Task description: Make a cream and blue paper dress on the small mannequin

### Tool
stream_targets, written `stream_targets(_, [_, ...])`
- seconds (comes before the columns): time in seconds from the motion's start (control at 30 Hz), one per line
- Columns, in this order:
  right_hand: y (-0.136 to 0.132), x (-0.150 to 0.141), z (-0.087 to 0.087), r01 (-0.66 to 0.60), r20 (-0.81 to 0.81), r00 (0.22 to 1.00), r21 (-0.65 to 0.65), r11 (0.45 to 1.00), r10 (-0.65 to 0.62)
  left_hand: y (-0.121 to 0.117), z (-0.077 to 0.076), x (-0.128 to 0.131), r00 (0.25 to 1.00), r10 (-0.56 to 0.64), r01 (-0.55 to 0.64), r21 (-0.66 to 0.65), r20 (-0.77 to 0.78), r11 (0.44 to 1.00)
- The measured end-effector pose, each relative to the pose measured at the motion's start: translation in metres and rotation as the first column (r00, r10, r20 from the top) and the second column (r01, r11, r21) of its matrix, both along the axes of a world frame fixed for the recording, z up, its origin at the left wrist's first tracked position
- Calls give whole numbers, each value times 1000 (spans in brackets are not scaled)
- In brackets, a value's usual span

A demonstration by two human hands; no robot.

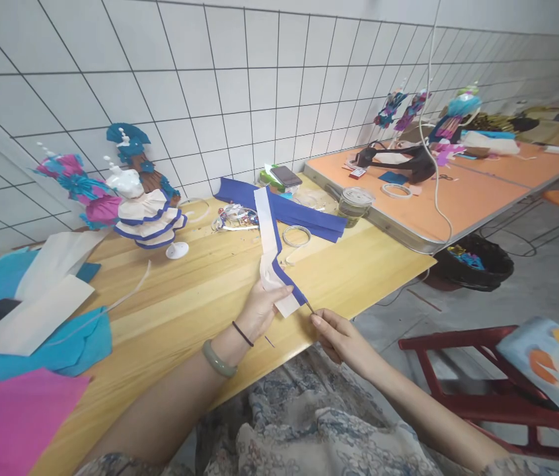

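Observation:
My left hand (263, 305) is closed on a long cream paper strip (268, 228) edged in blue, thumb on top near its lower end. The strip bends in the middle, and its far part lies over the table. Close by on the right, my right hand (335, 336) is closed around what look like small scissors (310, 308). Only their thin dark tip shows, touching the blue edge; the handles are hidden in the fingers. Folded blue paper (304, 217) lies beyond the strip, with a roll of narrow tape (297, 236) in front of it.
At left stand small figures in paper dresses, one in a cream and blue dress (148, 218). Turquoise paper (86, 337) and pink paper (16, 416) lie nearer. A tape tub (356, 201) sits by the orange table (482, 192). A red stool (458, 377) stands right.

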State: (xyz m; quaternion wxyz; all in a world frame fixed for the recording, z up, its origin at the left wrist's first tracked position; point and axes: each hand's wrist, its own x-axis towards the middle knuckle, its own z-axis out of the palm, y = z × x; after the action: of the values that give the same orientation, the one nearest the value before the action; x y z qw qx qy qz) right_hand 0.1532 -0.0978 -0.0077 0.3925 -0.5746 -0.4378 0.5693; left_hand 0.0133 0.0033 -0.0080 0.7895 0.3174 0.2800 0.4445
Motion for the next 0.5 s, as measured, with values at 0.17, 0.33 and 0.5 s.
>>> stream_targets(0.17, [2, -1, -1, 4, -26, 1000, -22, 1000, -4, 3, -2, 0, 996, 85, -85, 3, 24, 996])
stream_targets(0.33, [5, -7, 1, -10, -56, 998, -26, 1000, 8, 5, -3, 0, 995, 89, -89, 13, 34, 996])
stream_targets(0.5, [12, -7, 5, 36, -179, 983, -44, 998, -44, 5, -2, 0, 997, 69, -70, 30, 41, 997])
